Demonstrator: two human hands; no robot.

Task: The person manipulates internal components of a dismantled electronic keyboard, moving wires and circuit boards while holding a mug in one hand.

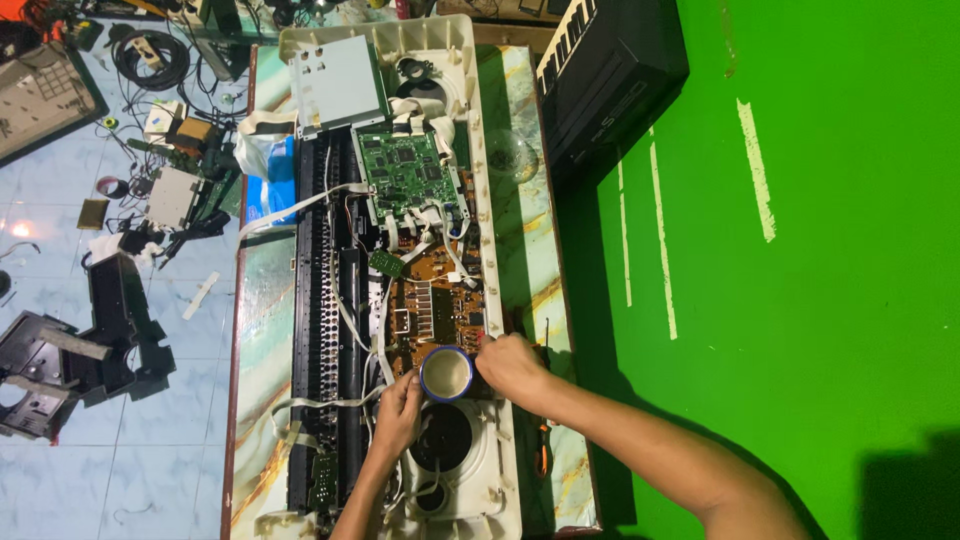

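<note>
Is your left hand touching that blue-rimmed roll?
Touching. The head view shows the left hand with fingers against the side of the blue-rimmed roll; no gap shows.

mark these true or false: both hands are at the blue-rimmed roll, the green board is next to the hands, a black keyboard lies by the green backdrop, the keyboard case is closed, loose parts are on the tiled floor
1. Both hands, left hand and right hand, are at the blue-rimmed roll: true.
2. The green circuit board is next to the hands: false, it lies farther up the opened keyboard case; a brown board is nearest.
3. A black keyboard lies by the green backdrop: true.
4. The case is closed: false, its insides are exposed.
5. Loose parts are on the tiled floor: true.
</note>
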